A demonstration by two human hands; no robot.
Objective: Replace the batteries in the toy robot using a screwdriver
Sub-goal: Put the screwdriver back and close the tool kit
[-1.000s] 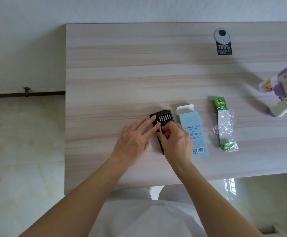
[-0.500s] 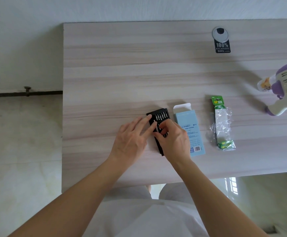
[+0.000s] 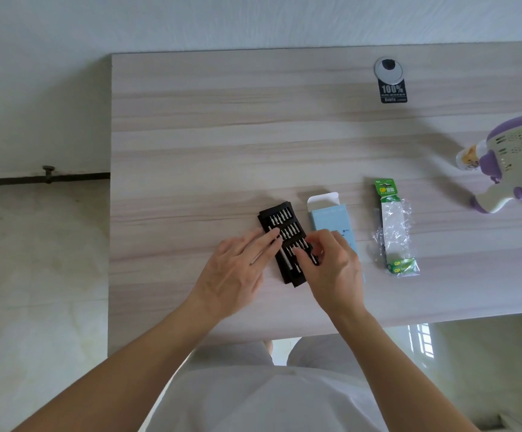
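Observation:
A black screwdriver kit tray with rows of silver bits and a silver driver handle lies on the table near the front edge. My left hand rests with straight fingers on the tray's left edge. My right hand curls over the tray's lower right part, thumb and fingertips pinching a bit there. The purple and cream toy robot lies at the far right, apart from both hands. A green battery pack in torn clear plastic lies right of the tray.
A light blue open box lies between the tray and the battery pack, partly under my right hand. A round cable port with a black "100%" sticker sits at the back. The table's left edge drops to the floor.
Both hands have slid toward me along the tray, uncovering its upper rows of bits. My right fingertips now work at the lower row. The tray itself stays in place.

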